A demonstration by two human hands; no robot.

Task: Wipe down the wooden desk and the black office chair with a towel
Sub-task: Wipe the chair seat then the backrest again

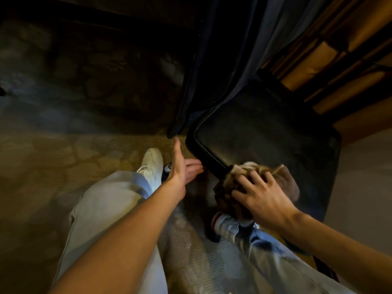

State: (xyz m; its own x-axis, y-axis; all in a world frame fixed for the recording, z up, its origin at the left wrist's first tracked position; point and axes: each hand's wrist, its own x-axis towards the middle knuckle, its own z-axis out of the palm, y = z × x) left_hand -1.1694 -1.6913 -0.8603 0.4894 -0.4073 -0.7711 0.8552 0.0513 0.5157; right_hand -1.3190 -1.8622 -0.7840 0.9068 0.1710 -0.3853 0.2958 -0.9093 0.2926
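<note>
The black office chair (265, 136) fills the centre right, its padded seat seen from above with a pale piping edge. A bunched brown towel (282, 179) lies on the seat's near front corner. My right hand (258, 196) presses down on the towel with fingers spread and bent over it. My left hand (182, 166) is held flat with fingers straight, its fingertips touching the seat's left side edge. The wooden desk (347, 56) shows at the upper right, behind the chair.
A dark curtain (214, 66) hangs to the floor just left of the chair. Patterned carpet (70, 158) covers the floor. My legs in pale trousers and a white shoe (151, 164) stand close in front of the chair.
</note>
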